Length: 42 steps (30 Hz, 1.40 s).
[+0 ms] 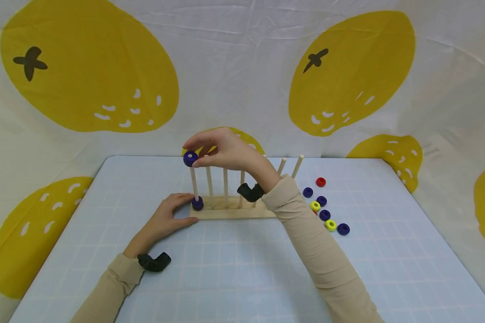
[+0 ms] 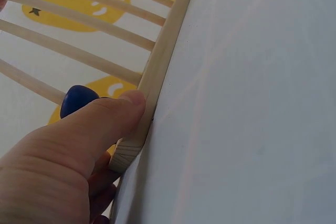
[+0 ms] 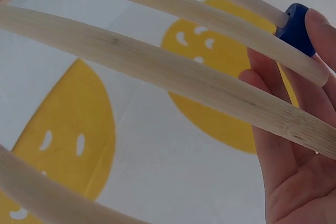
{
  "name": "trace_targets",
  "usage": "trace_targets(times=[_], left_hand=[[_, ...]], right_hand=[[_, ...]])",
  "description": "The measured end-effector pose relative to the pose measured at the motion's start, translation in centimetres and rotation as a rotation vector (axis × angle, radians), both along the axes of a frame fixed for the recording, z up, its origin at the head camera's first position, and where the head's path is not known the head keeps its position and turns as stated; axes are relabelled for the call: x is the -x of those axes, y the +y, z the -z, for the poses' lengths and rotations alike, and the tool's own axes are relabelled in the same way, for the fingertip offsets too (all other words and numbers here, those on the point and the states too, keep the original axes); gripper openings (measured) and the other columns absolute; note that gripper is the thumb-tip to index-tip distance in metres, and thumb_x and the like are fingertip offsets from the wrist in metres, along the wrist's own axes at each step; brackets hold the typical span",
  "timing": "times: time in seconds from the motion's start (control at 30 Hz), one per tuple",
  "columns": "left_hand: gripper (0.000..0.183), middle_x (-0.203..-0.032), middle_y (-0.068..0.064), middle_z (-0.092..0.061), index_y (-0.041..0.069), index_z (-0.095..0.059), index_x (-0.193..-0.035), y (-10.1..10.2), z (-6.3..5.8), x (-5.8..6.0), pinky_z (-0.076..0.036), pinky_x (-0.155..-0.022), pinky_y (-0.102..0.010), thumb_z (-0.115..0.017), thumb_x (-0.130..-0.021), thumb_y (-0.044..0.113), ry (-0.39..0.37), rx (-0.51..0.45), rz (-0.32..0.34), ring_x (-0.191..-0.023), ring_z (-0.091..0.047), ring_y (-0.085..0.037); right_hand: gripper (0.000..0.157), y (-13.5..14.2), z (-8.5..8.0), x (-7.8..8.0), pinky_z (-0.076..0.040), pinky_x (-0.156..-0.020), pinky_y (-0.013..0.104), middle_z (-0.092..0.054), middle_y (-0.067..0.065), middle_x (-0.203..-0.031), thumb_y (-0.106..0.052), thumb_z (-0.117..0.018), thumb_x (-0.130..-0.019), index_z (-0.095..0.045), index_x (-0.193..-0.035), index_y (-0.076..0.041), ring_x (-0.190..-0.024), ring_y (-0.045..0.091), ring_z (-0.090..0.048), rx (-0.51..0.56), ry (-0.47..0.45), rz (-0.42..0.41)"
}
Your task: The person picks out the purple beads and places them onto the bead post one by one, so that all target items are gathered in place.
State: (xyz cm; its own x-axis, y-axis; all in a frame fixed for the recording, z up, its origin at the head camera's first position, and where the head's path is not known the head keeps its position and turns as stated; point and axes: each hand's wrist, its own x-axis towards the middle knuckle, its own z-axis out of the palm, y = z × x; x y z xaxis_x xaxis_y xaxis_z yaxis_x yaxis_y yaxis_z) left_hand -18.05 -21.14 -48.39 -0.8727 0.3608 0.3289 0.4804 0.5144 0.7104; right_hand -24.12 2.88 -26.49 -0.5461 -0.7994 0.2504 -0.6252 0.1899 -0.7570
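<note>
My right hand (image 1: 226, 150) pinches a dark blue ring (image 1: 190, 159) between thumb and fingers at the top of the leftmost peg. The peg's tip shows in the ring's hole. In the right wrist view the blue ring (image 3: 296, 29) sits around the peg's end. With thumb in front and fingers behind, my left hand (image 1: 167, 220) grips the left end of the wooden peg rack (image 1: 234, 213). Its thumb (image 2: 126, 108) lies on the base's edge in the left wrist view. Dark blue rings (image 1: 197, 204) sit at the foot of the leftmost peg.
Right of the rack lie several loose rings, among them a red ring (image 1: 321, 182), a yellow ring (image 1: 330, 225) and a blue ring (image 1: 343, 229). My right forearm (image 1: 319, 251) hides the rack's right end. A fabric backdrop (image 1: 234, 67) hangs behind the table.
</note>
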Motion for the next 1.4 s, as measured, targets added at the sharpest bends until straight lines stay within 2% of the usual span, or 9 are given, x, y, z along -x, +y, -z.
trace_targets(times=[0.37, 0.67, 0.83, 1.07, 1.4], left_hand=[[0.065, -0.133, -0.014, -0.059, 0.004, -0.062, -0.133, 0.0, 0.1, -0.1, -0.037, -0.104, -0.055, -0.088, -0.075, 0.018, -0.002, -0.001, -0.002, -0.125, -0.05, -0.033], [0.063, -0.133, -0.014, -0.059, 0.004, -0.062, -0.132, 0.0, 0.0, 0.0, -0.037, -0.105, -0.055, -0.087, -0.076, 0.017, 0.001, -0.006, 0.005, -0.126, -0.049, -0.033], [0.063, -0.134, -0.014, -0.058, 0.004, -0.061, -0.133, 0.0, -0.1, -0.1, -0.037, -0.105, -0.056, -0.087, -0.077, 0.019, -0.011, -0.002, 0.007, -0.126, -0.049, -0.033], [0.064, -0.135, -0.015, -0.058, 0.004, -0.061, -0.133, 0.1, -0.1, -0.1, -0.037, -0.105, -0.057, -0.087, -0.077, 0.018, -0.009, 0.003, 0.009, -0.127, -0.048, -0.034], [0.064, -0.133, -0.017, -0.059, 0.004, -0.062, -0.133, 0.0, 0.0, 0.0, -0.037, -0.104, -0.057, -0.087, -0.076, 0.018, 0.008, 0.004, 0.001, -0.126, -0.049, -0.036]], right_hand=[[0.033, 0.0, 0.0, 0.0, -0.055, -0.085, 0.03, -0.069, 0.002, -0.118, -0.009, -0.073, -0.09, -0.068, -0.123, -0.004, -0.091, 0.011, -0.066, -0.035, 0.038, 0.004], [0.034, -0.5, 0.1, -0.3, -0.052, -0.078, 0.022, -0.07, -0.001, -0.114, -0.009, -0.076, -0.088, -0.069, -0.121, -0.008, -0.102, 0.008, -0.065, -0.171, 0.192, 0.006], [0.035, -0.5, 0.0, -0.3, -0.051, -0.076, 0.022, -0.07, -0.001, -0.114, -0.009, -0.077, -0.087, -0.069, -0.12, -0.008, -0.1, 0.007, -0.065, -0.188, 0.191, 0.016], [0.034, -0.6, 0.0, -0.3, -0.05, -0.074, 0.023, -0.071, -0.002, -0.112, -0.011, -0.078, -0.087, -0.069, -0.119, -0.01, -0.085, 0.008, -0.063, -0.235, 0.198, 0.016], [0.033, -1.0, -0.1, -0.3, -0.05, -0.075, 0.022, -0.072, -0.001, -0.112, -0.015, -0.077, -0.088, -0.069, -0.12, -0.01, -0.084, 0.009, -0.063, -0.332, 0.244, 0.026]])
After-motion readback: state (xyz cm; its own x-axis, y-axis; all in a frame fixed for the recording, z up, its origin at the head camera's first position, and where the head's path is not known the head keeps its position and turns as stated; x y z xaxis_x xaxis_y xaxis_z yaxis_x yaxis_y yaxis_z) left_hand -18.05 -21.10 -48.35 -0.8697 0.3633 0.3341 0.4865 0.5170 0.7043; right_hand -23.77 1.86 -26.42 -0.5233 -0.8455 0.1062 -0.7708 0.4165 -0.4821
